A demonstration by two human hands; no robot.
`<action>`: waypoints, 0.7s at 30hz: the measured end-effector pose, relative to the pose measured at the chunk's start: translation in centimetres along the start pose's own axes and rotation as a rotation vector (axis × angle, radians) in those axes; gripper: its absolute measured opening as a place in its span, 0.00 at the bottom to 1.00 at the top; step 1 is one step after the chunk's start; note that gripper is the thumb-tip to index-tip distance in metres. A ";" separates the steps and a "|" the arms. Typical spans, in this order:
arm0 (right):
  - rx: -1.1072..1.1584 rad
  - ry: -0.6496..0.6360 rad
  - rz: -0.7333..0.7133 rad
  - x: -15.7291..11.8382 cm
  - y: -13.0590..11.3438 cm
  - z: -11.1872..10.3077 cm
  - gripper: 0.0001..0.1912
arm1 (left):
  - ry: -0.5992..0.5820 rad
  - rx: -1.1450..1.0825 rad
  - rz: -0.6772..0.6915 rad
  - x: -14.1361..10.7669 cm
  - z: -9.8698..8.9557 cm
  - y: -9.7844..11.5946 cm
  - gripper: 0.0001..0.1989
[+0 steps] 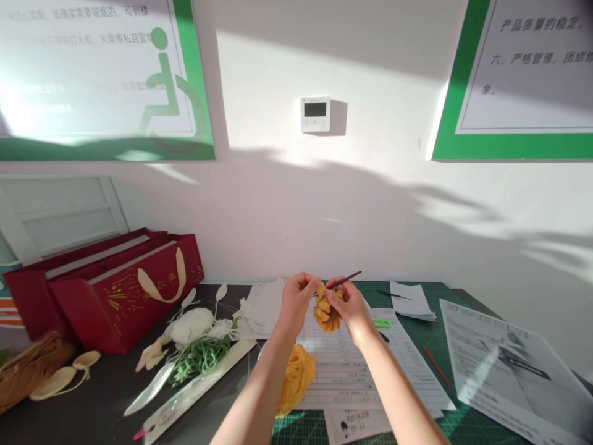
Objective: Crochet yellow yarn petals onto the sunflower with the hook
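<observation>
A mustard-yellow crocheted flower (328,318) with layered petals hangs between my hands, above the papers. My left hand (299,301) is closed, thumb and forefinger pinching a petal at the flower's upper left edge. In my right hand (353,309) is a thin dark crochet hook (345,280), its shaft slanting up to the right. The right thumb also rests against the flower. The hook's tip is hard to make out among the petals and fingers. Below my left forearm sits a ball of yellow yarn (299,376), partly covered by the arm.
Written sheets (343,377) lie on a green cutting mat (428,337). A red stick (436,366) and a printed page (509,364) lie to the right. Green yarn (201,358), white yarn (192,326), a ruler (199,395) and red gift bags (134,296) are at left.
</observation>
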State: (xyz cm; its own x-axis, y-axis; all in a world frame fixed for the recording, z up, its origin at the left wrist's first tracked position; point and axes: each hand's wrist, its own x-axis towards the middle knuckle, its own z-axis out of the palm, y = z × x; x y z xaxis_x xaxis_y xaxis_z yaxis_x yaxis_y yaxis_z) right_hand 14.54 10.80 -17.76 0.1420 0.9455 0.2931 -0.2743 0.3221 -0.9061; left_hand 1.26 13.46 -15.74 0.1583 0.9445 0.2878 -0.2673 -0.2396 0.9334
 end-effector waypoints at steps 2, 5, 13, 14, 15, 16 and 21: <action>0.006 -0.005 0.018 -0.2 0.1 0.0 0.21 | -0.007 -0.030 -0.039 -0.1 -0.1 -0.3 0.10; 0.024 -0.011 0.035 -0.3 0.1 0.1 0.24 | -0.028 -0.086 -0.090 -0.4 0.0 -0.5 0.11; 0.026 0.014 0.039 -0.9 -0.4 0.3 0.22 | -0.053 -0.102 -0.047 -1.3 0.3 1.1 0.12; 0.024 0.016 0.041 -0.9 -0.5 0.3 0.22 | -0.052 -0.091 -0.033 -1.4 0.3 1.4 0.13; 0.022 0.020 0.042 -1.0 -0.6 0.3 0.21 | -0.052 -0.077 -0.020 -1.5 0.3 1.6 0.14; 0.020 0.026 0.042 -1.0 -0.6 0.3 0.21 | -0.051 -0.062 -0.009 -1.5 0.3 1.8 0.14; -0.002 0.071 0.024 -1.2 -0.8 0.3 0.19 | -0.090 0.041 -0.009 -1.7 -0.3 2.3 0.12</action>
State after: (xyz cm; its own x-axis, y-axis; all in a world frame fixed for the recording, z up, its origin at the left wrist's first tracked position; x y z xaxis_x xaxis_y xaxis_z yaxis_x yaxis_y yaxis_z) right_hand 14.30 9.39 -17.30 0.2022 0.9470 0.2495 -0.2760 0.2996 -0.9133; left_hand 0.12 11.37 -14.17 0.2458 0.9230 0.2960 -0.2268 -0.2421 0.9434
